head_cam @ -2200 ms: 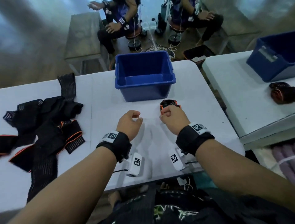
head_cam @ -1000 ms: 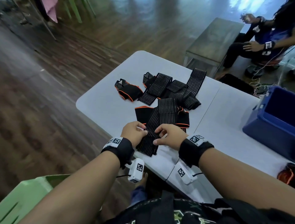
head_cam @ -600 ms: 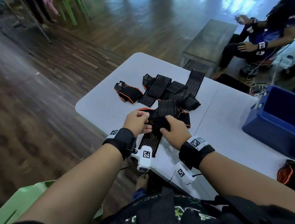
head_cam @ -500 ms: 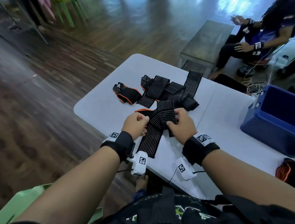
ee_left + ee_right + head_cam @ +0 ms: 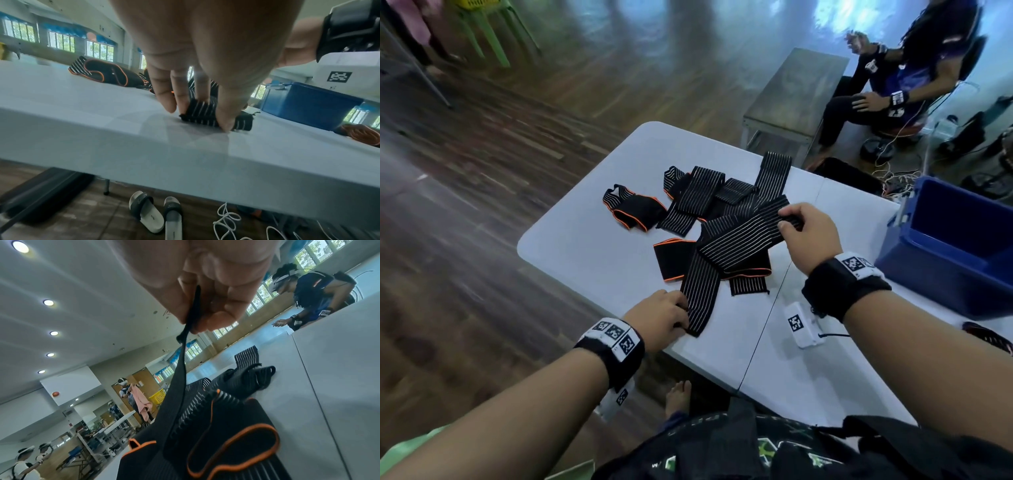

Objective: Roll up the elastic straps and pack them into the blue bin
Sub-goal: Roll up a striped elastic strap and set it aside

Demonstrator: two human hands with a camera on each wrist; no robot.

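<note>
A long black elastic strap with white stripes (image 5: 726,250) runs from the table's near edge up and to the right over a pile of straps (image 5: 709,205). My left hand (image 5: 664,317) pinches its near end (image 5: 202,113) down on the white table (image 5: 585,246). My right hand (image 5: 804,233) pinches the strap's far end (image 5: 193,313) and holds it lifted above the pile. The blue bin (image 5: 959,246) stands at the right, open side up. A rolled strap with orange trim (image 5: 988,337) lies near the bin at the right edge.
Another black piece with orange edging (image 5: 635,212) lies apart at the pile's left. A seated person (image 5: 893,85) and a grey bench (image 5: 794,99) are beyond the table. Slippers (image 5: 156,214) and cables lie on the floor under the table edge.
My view swung left from the bin to the strap pile. Both hands took one striped strap; the right hand has drawn its far end up and right while the left drew back to its near end.
</note>
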